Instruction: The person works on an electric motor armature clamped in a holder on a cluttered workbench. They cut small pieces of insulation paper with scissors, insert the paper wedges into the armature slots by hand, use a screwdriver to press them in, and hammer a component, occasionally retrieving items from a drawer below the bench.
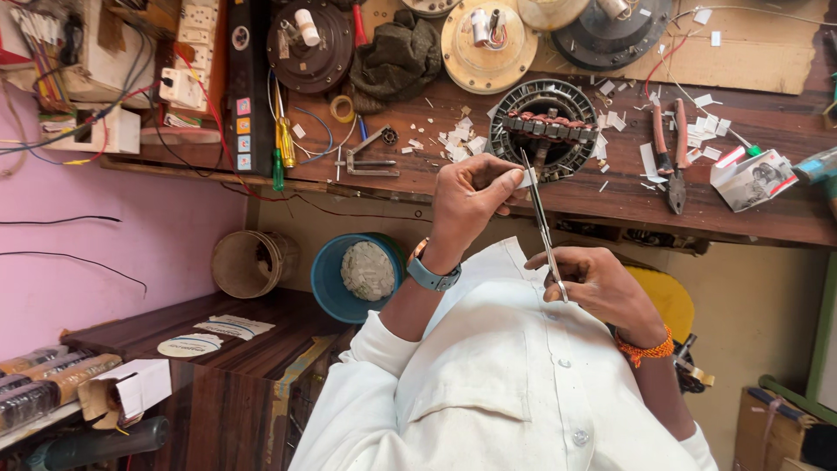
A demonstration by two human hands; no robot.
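A dark wooden workbench [767, 218] carries a round motor stator [545, 126], with white paper scraps [453, 146] just left of it, red-handled pliers [671, 157] to its right, and a green-handled screwdriver [277, 139] far left.

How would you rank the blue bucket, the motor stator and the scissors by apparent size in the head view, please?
1. blue bucket
2. motor stator, nearly alike; the bucket lies farther off, so unsure
3. scissors, thinnest, held by both hands
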